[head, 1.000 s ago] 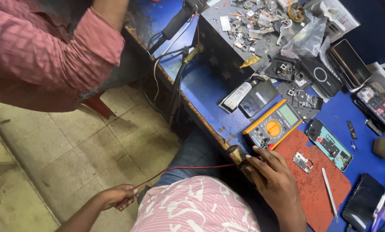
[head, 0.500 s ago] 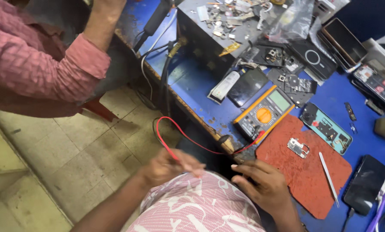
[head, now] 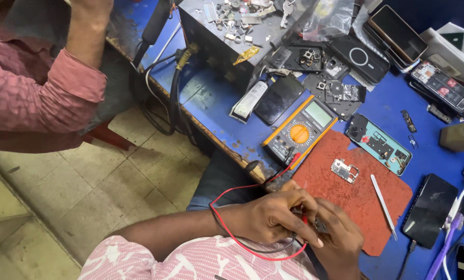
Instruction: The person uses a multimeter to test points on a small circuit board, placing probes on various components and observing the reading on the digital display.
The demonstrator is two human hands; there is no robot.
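Desk [head: 211,103]: blue, cluttered, lying ahead of both hands.
Multimeter [head: 300,130]: orange, long axis running diagonally, sitting just beyond the hands.
Left hand [head: 273,218]: clenching the red and black leads [head: 227,231].
Right hand [head: 341,241]: fingers curling around the probes; its grip is partly hidden.
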